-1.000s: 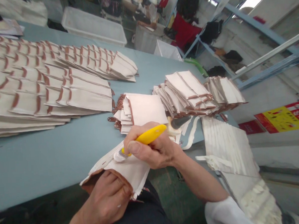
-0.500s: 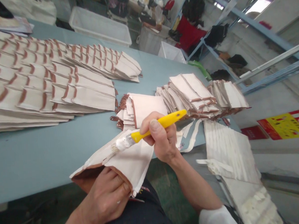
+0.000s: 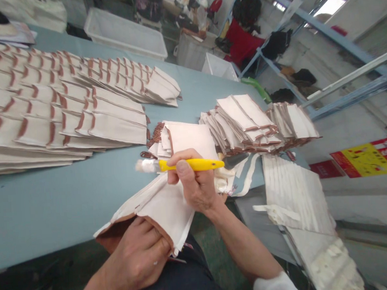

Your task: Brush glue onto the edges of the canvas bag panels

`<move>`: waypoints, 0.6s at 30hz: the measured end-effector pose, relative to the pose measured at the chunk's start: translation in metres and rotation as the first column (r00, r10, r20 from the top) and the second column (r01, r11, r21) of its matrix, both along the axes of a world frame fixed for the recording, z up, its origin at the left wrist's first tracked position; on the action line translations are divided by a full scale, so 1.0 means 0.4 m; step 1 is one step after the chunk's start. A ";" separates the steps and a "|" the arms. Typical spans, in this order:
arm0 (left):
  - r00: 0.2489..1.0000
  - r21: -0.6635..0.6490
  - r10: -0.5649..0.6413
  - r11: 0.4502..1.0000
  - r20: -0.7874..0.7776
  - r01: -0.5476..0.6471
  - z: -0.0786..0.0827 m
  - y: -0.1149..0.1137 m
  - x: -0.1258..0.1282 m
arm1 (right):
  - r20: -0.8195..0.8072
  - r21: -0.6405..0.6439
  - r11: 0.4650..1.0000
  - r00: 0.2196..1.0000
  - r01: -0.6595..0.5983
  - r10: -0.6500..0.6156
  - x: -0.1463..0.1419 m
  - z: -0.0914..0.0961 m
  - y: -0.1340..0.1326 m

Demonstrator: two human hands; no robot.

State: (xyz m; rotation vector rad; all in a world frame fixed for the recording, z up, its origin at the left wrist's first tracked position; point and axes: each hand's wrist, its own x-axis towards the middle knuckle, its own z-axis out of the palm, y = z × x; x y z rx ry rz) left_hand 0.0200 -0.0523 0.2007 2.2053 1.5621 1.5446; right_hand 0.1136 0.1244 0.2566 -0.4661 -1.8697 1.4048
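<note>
My right hand (image 3: 195,180) is closed around the yellow handle of a paintbrush (image 3: 194,163). The brush points left, its pale bristles raised above a white fabric pouch (image 3: 166,205) with brown edging and a brown lining. My left hand (image 3: 139,255) grips that pouch at its open mouth, the fingers partly inside and hidden by the cloth. The pouch is tilted at the table's front edge, its opening toward me. Just behind my right hand lies a small stack of similar pouches (image 3: 191,138) with brown cords at its left side.
Overlapping rows of white pouches (image 3: 112,110) cover the left of the blue table (image 3: 53,206). More stacked pouches (image 3: 240,116) stand to the right, beside hanging white fabric (image 3: 294,191). A white plastic bin (image 3: 124,33) and a blue metal rack (image 3: 337,31) are farther back.
The brush has lifted off the pouch and swung from slanting to nearly level. My right hand has moved slightly left, while my left hand keeps its hold on the pouch.
</note>
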 end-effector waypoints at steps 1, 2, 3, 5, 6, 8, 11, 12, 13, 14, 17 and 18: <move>1.000 -0.012 -0.015 1.000 -0.009 0.015 0.009 0.003 -0.001 | 0.057 0.064 0.998 0.998 0.003 -0.007 0.001 -0.018 0.023; 0.999 -0.024 -0.029 0.999 -0.020 0.029 0.019 0.007 -0.002 | 0.116 0.095 0.995 0.993 -0.020 0.009 0.000 -0.037 0.044; 0.999 -0.038 -0.040 0.999 -0.034 0.039 0.028 0.010 -0.003 | 0.161 0.108 0.993 0.986 -0.050 0.032 -0.002 -0.056 0.063; 0.997 -0.038 -0.046 0.998 -0.055 0.044 0.040 0.017 -0.003 | 0.229 0.084 0.988 0.967 -0.133 0.110 -0.009 -0.093 0.085; 0.997 -0.023 -0.043 0.999 -0.057 0.042 0.043 0.019 -0.002 | 0.238 0.063 0.985 0.960 -0.163 0.144 -0.013 -0.108 0.088; 0.997 -0.010 -0.045 0.999 -0.063 0.045 0.045 0.019 0.001 | 0.226 0.028 0.981 0.957 -0.191 0.180 -0.022 -0.131 0.080; 0.997 -0.027 -0.032 0.999 -0.077 0.030 0.055 0.014 0.006 | 0.112 0.039 0.994 0.989 -0.099 0.094 -0.029 -0.141 0.055; 0.997 -0.037 -0.020 0.999 -0.077 0.017 0.061 0.012 0.008 | 0.065 0.050 0.997 0.997 -0.050 0.047 -0.029 -0.138 0.048; 0.997 -0.043 -0.006 0.999 -0.071 0.003 0.068 0.011 0.012 | 0.015 0.064 0.998 1.000 0.004 -0.005 -0.028 -0.132 0.044; 0.998 -0.051 0.006 0.999 -0.058 -0.009 0.074 0.010 0.017 | -0.033 0.079 0.995 0.998 0.054 -0.052 -0.026 -0.124 0.042; 0.999 -0.056 -0.032 0.998 0.026 0.034 0.068 0.009 0.038 | -0.187 0.153 0.966 0.966 0.208 -0.178 -0.019 -0.086 0.047; 0.998 -0.049 -0.051 0.997 0.049 0.053 0.057 0.009 0.046 | -0.253 0.188 0.943 0.941 0.275 -0.224 -0.017 -0.071 0.051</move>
